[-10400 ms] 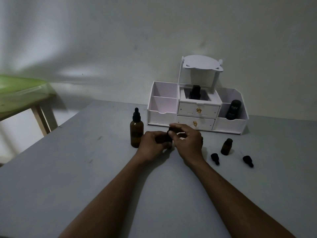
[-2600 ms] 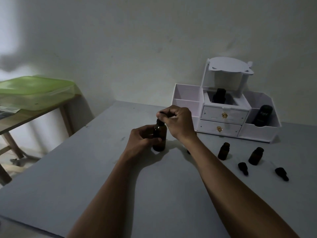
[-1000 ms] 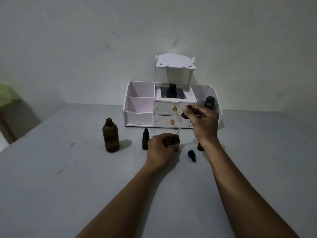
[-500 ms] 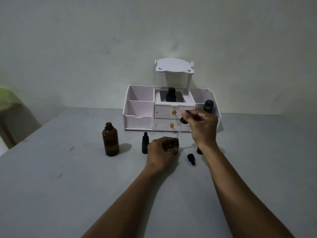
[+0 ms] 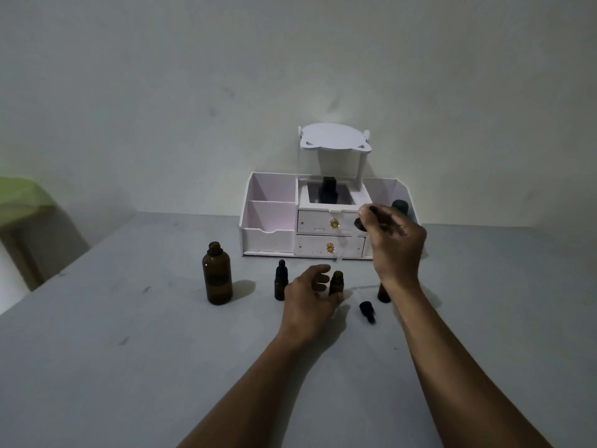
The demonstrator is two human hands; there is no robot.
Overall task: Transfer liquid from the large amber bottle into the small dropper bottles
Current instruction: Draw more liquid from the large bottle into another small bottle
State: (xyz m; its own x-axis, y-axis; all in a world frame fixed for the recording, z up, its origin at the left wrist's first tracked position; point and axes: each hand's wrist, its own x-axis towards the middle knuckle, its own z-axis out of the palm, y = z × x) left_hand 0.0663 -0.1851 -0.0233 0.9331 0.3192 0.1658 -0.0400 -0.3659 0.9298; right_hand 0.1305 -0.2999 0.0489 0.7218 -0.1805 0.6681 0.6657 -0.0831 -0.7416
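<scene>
The large amber bottle [image 5: 217, 276] stands uncapped at the left on the grey table [image 5: 129, 367]. My left hand [image 5: 308, 297] grips a small open amber bottle [image 5: 336, 282] on the table. My right hand [image 5: 394, 244] pinches the black bulb of a glass dropper [image 5: 359, 225], whose thin tube slants down with its tip just above that bottle's mouth. A capped small dropper bottle [image 5: 280, 281] stands left of my left hand. Another small bottle [image 5: 383, 294] is partly hidden behind my right wrist.
A loose black dropper cap [image 5: 367, 310] lies on the table between my hands. A white desk organiser [image 5: 271, 221] with two drawers stands at the back against the wall, with dark bottles [image 5: 328, 190] inside. A green-topped side table [image 5: 19, 195] is at far left.
Since 2.6 s ago my right hand has drawn the dropper out of the large bottle and carried it right. Over the last second its tip has come down over the small bottle in my left hand.
</scene>
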